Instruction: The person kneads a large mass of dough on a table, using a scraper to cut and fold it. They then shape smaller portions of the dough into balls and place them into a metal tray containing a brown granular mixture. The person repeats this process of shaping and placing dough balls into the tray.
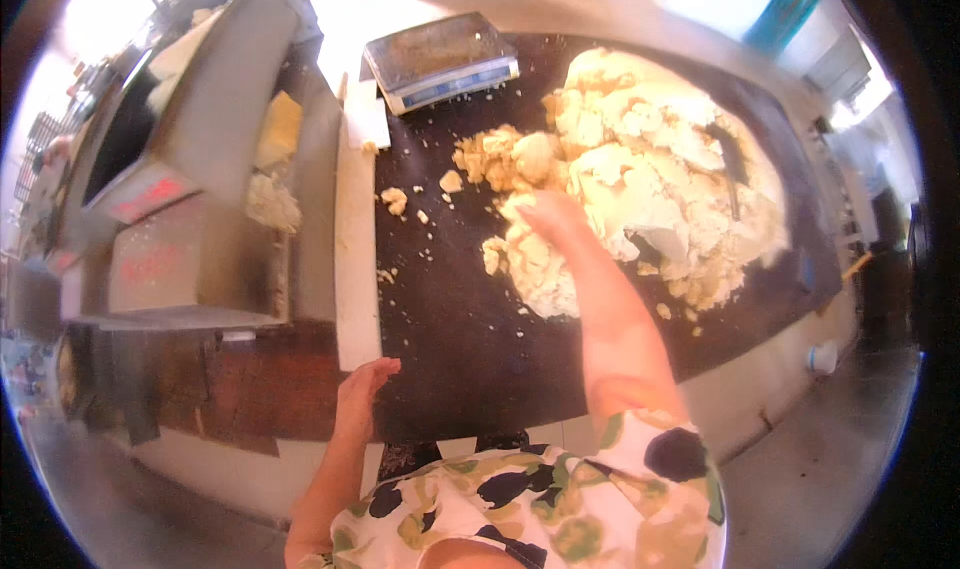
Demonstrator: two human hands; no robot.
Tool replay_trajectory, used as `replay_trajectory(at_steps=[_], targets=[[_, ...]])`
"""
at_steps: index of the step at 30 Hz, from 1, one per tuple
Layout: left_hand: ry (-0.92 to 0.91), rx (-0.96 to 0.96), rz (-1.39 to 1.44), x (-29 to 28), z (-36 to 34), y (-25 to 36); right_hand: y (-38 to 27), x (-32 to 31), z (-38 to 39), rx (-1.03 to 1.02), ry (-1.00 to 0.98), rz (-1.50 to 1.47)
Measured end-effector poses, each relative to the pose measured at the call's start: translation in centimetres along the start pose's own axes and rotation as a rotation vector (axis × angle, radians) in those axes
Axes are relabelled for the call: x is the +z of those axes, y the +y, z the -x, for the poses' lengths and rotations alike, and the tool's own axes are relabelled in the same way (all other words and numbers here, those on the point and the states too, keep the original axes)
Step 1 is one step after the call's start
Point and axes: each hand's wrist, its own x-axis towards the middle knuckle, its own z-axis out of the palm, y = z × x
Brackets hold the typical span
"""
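A big heap of crumbly, pale yellow dough (pixel 640 184) covers the right part of the dark tabletop (pixel 450 349). My right hand (pixel 550 217) reaches forward into the near left side of the heap and touches the dough. Its fingers blend into the bright lumps, so their grip is hard to make out. By the table's near left corner, my left hand (pixel 366 381) is held with its fingers stretched out and nothing in it. Small dough lumps (pixel 394 201) and crumbs lie scattered left of the heap.
Behind the dough, a flat-topped scale (pixel 440 64) stands on the table. A pale raised strip (pixel 358 259) edges the table's left side. Beyond it are large box-like containers (pixel 190 259) and a yellow block (pixel 280 129). A dark long tool (pixel 732 164) rests in the heap.
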Motion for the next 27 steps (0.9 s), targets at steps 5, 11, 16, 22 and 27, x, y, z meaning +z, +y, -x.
replay_trajectory(at_steps=[5,11,16,22,27], targets=[[0.082,-0.182,0.086,8.1,-2.5,-3.6,2.9,-0.4,0.8,-0.099,-0.023,0.272],[0.056,-0.102,0.146,18.4,-12.8,-3.4,4.6,-0.2,5.1,-0.332,0.229,0.199],[-0.082,-0.171,0.457,28.4,-12.9,-2.4,9.8,2.8,11.5,-0.628,0.753,-0.001],[-0.569,0.145,0.165,29.7,-8.0,-1.7,20.1,2.9,17.8,-0.139,0.715,-1.209],[-0.758,0.544,-0.394,30.2,-8.1,-6.3,19.3,6.6,18.5,0.077,0.325,-1.969]])
